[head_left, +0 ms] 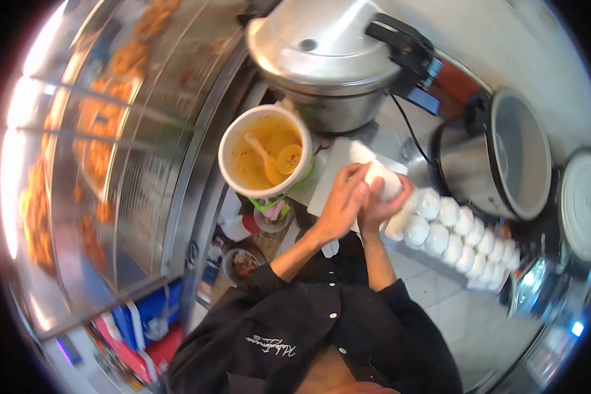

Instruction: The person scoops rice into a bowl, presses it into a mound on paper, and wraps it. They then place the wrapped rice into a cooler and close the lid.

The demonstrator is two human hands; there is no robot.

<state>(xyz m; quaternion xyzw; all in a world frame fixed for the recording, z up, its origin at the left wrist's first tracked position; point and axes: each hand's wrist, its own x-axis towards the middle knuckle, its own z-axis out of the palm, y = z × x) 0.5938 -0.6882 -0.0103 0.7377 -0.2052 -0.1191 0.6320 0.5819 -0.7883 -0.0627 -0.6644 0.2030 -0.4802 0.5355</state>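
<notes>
Both hands are together over a pale surface in the middle. Between them is a white wrapped packet [383, 182], rounded and palm-sized; what is inside does not show. My left hand [341, 202] presses its fingers against the packet from the left. My right hand [386, 209] curls around it from below and the right. Just beyond the fingers lies another white piece [360, 152], partly hidden. White sheets [331, 172] lie flat under the hands. Close to my right hand, several similar white packets [452, 243] stand in rows, reaching off to the right.
A white bucket [226, 154] of orange-yellow liquid with a ladle [262, 152] stands left of the hands. Behind is a large lidded metal cooker [328, 72]. An open metal pot [466, 157] stands right, beside a round lid [581, 203]. A glass case [157, 144] with fried food fills the left.
</notes>
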